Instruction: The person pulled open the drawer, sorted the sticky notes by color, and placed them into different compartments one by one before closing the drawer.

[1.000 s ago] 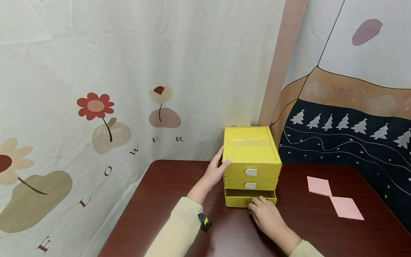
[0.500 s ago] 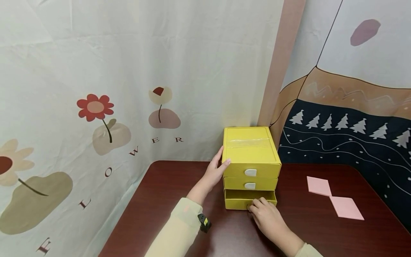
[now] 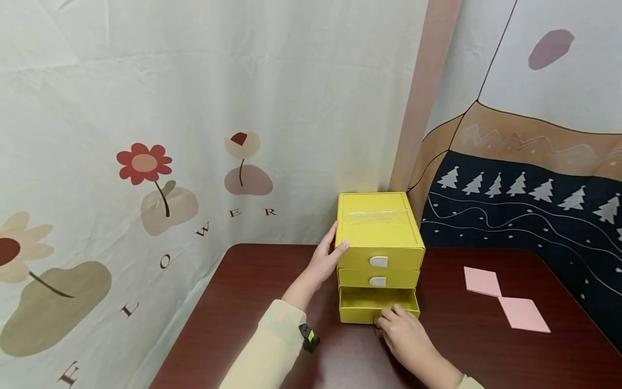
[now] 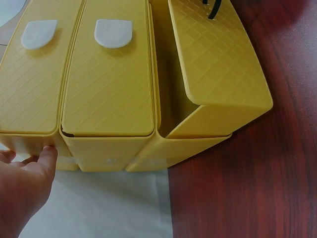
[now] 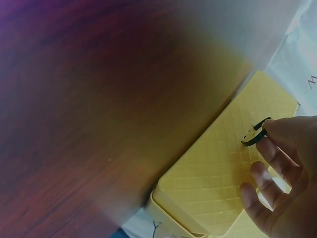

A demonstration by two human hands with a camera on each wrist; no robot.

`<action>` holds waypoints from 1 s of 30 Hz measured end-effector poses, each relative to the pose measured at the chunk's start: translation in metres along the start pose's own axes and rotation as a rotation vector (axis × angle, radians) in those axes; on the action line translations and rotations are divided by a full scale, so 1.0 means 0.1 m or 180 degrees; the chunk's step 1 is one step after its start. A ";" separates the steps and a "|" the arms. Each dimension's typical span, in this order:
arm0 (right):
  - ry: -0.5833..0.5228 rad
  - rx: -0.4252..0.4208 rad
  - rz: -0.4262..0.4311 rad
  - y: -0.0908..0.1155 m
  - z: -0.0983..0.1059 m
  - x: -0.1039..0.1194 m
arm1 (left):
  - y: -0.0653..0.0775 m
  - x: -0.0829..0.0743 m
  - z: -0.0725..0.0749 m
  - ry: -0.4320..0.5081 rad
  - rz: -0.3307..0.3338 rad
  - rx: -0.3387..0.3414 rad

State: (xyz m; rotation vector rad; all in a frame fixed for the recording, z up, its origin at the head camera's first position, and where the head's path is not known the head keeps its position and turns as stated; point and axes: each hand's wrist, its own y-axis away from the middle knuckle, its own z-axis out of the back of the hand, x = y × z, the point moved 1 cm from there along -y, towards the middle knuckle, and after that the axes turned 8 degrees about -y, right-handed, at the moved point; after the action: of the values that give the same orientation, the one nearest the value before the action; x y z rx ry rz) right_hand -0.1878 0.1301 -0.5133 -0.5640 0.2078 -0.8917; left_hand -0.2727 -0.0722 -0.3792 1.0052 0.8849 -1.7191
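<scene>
A yellow chest of three stacked drawers (image 3: 376, 235) stands at the back of the table. My left hand (image 3: 320, 263) rests against its left side near the top, fingers extended; in the left wrist view the thumb (image 4: 48, 157) lies along the side wall. The bottom drawer (image 3: 355, 315) is pulled partway out, and its visible inside holds nothing. My right hand (image 3: 404, 334) is at its front, and in the right wrist view thumb and forefinger pinch a dark loop handle (image 5: 251, 142). The upper two drawers are closed, each with a white tab (image 4: 114, 33).
Two pink square cards (image 3: 482, 281) lie corner to corner on the dark red table (image 3: 272, 275), right of the chest. Behind the table hangs a printed cloth (image 3: 301, 108). A black device (image 3: 309, 337) sits at the left wrist.
The bottom drawer has slid further out toward me, with my right hand moving along with it. My left hand has kept its place on the chest's side.
</scene>
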 end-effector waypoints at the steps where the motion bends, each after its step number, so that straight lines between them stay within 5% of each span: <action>1: -0.0003 -0.0001 -0.0005 0.00 0.00 0.01 | 0.00 0.00 0.00 -0.0002 -0.0001 -0.0008; 30: -0.0058 -0.0167 0.0111 0.11 0.06 0.10 | 0.00 -0.03 -0.01 -0.0014 0.0018 -0.0018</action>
State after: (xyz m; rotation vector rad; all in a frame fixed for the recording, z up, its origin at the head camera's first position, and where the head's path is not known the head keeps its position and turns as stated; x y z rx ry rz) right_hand -0.1716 0.1295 -0.5130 -0.6153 0.2243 -0.8491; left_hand -0.2717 -0.0708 -0.3771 0.9988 0.8830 -1.7127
